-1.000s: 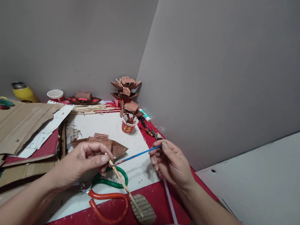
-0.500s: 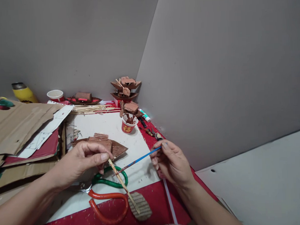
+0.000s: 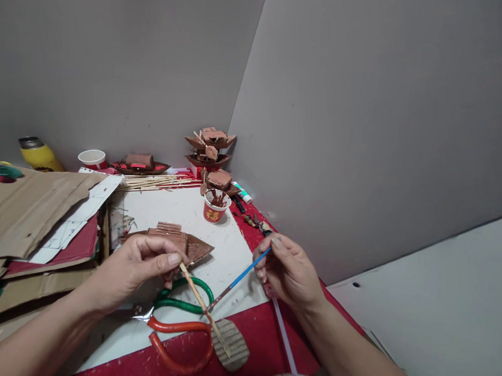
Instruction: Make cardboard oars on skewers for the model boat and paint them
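Between thumb and fingers, my left hand (image 3: 148,264) pinches the top of a thin wooden stick (image 3: 194,291) streaked with brown paint. The stick's lower end lies across an oval piece of corrugated cardboard (image 3: 237,349). My right hand (image 3: 290,272) is closed on a blue paintbrush (image 3: 246,272), whose brown tip touches the stick below its middle. Under the stick lie scissors with one green and one orange handle (image 3: 184,328). Behind my left hand sits a brown model boat (image 3: 199,248), partly hidden by the fingers.
A red paper cup (image 3: 214,213) of brown paint stands on the white board (image 3: 232,247). Cardboard sheets (image 3: 36,214) pile up at the left. Along the back are bundled sticks (image 3: 159,182), more model boats (image 3: 210,139), a white cup (image 3: 92,158) and a yellow bottle (image 3: 40,155).
The brush tip has slid down along the stick, towards the cardboard oval. The stick and the oval have shifted slightly left. Both hands keep their grips.
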